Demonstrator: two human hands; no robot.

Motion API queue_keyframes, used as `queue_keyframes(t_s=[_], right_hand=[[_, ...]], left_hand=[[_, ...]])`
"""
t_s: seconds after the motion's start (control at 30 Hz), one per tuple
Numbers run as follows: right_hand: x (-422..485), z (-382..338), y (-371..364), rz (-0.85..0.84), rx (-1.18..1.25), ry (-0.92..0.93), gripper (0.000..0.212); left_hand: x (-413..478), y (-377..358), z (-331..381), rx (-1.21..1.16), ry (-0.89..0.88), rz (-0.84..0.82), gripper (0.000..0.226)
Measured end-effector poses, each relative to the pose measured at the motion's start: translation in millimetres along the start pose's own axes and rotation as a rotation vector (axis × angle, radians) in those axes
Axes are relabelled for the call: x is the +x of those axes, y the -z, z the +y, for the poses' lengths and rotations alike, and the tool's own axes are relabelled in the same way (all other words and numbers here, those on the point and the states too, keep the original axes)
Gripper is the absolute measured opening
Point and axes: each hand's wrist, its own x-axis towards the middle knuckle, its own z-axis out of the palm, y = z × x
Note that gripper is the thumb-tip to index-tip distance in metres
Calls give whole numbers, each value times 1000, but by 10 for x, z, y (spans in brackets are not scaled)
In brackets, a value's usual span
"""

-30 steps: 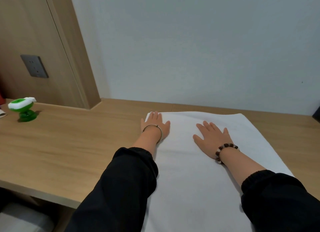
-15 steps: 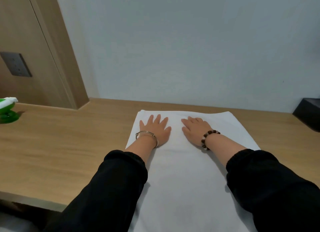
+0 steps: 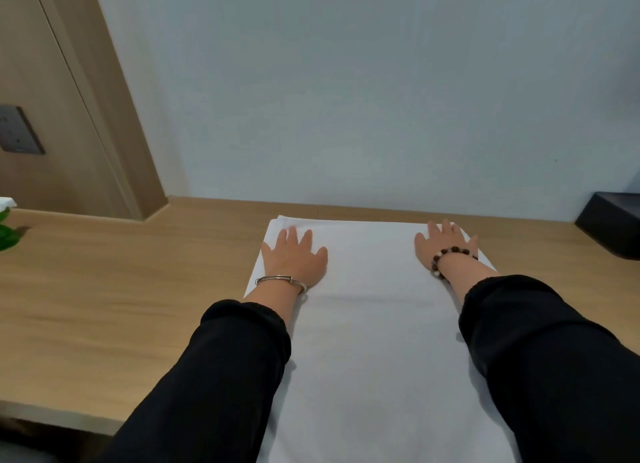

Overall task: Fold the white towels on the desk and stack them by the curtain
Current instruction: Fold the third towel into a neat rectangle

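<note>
Left hand, right hand flat with fingers straight on the towel mid-frame — smooth outward evenly before folding.

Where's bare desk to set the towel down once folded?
Widest: the desk left of the white towel, up to the green object at the frame's edge. A smaller patch lies between towel and black box. Crowded: towel's far end, under left hand and right hand.

No text, label, brand, number or sign can be read anywhere in this view.
</note>
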Motion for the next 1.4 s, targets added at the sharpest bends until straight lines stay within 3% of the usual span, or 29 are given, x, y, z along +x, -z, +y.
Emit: queue_keyframes(t_s=[0.13,0.33,0.47,0.67,0.8,0.87,1.07,1.4], right_hand=[[-147,-112,41,19,-32,27,59],[-751,-790,35,-22,52,381,57],[-1236,-910,-250,-29,7,589,56],[-1350,-956,-144,-42,-34,504,56],[-1614,-1088,-240,-37,-42,729,57],[-1656,-1101,-264,-53,-69,795,54],[-1686,-1105,-228,-65,-79,780,55],[-1472,-805,-91,-160,-146,753,55]], left_hand=[[43,149,-36,12,-93,-65,47],[-377,291,-342,103,-269,-177,46],[-727,261,-824,102,-181,-157,51],[-1142,495,-1233,25,-87,-207,53],[-1409,640,-1170,-272,-139,-167,37],[-1493,649,-1075,-346,-177,-173,44],[-1524,563,-897,-34,-203,-232,53],[-1471,466,-728,-132,-248,-176,52]])
